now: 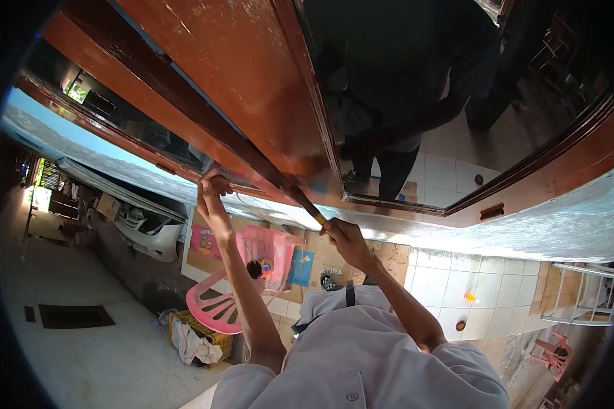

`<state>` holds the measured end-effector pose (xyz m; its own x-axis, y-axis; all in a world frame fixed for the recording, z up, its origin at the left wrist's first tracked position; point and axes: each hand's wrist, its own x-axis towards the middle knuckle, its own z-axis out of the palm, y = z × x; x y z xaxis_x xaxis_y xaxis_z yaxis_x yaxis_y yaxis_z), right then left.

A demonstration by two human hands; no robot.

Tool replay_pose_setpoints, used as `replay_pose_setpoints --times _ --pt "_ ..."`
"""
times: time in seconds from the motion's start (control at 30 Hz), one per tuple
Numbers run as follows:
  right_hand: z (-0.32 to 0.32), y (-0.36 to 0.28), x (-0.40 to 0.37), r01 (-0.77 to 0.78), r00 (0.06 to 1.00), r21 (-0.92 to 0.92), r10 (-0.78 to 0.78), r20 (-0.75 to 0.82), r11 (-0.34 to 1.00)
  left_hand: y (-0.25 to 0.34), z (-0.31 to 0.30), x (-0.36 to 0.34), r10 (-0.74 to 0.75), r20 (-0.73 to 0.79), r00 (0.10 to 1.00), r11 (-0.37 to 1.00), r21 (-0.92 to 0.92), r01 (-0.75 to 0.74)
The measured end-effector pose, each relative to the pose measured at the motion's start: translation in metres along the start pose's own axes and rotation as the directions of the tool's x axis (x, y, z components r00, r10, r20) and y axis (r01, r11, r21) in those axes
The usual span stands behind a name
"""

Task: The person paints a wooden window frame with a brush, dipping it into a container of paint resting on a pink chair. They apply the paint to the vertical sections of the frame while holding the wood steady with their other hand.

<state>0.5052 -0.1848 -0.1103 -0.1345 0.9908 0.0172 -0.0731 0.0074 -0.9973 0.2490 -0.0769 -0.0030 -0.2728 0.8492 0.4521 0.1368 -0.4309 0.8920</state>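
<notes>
Closest to us, our pale grey buttoned shirt [361, 347] is filling the bottom of the view, and both our bare forearms are rising from it. Our right hand [344, 240] is closing tightly around the near end of a slender dark tool [299, 198] with a yellowish band just above our fingers. Its long axis is running diagonally, pointing up and to the left away from that hand, and its far tip is meeting the lower edge of the glossy reddish-brown wooden frame [252, 88]. Our left hand [211, 194] is staying well apart from the right, off to the left of the tool, with its fingers curling against the same frame edge. We cannot tell whether they are clamping it. Beside the frame, a dark glass pane [457, 102] is reflecting a standing figure. Farther off, a pink plastic chair [266, 252] is sitting between our arms, and a white car [147, 235] is standing beyond it.
</notes>
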Motion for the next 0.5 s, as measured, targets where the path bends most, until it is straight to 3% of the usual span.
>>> replay_pose_setpoints --times 0.13,0.23,0.27,0.37,0.4,0.5 --pt "0.007 0.012 0.011 -0.05 0.997 -0.015 0.051 0.059 0.999 0.001 0.008 -0.007 -0.03 -0.004 1.0 1.0 -0.001 0.03" --pt "0.005 0.05 0.012 0.008 1.0 -0.069 -0.007 0.02 0.998 -0.003 0.006 -0.011 -0.045 -0.008 0.999 0.999 0.002 0.045" --pt "0.004 0.079 0.011 0.134 0.991 -0.115 -0.135 0.004 0.984 -0.004 0.007 -0.013 -0.043 -0.005 0.999 0.999 0.004 0.043" --pt "-0.012 0.127 0.003 -0.039 0.999 -0.213 0.046 0.028 0.976 -0.006 0.009 -0.018 -0.038 -0.021 0.999 0.999 0.023 0.039" --pt "-0.018 0.125 -0.004 -0.183 0.982 -0.25 0.19 0.005 0.951 -0.008 0.008 -0.02 -0.045 -0.016 0.999 0.999 0.017 0.046" --pt "-0.022 0.146 -0.022 -0.221 0.975 -0.146 0.214 -0.066 0.964 -0.017 0.003 -0.023 -0.064 0.009 0.998 0.998 -0.003 0.064"
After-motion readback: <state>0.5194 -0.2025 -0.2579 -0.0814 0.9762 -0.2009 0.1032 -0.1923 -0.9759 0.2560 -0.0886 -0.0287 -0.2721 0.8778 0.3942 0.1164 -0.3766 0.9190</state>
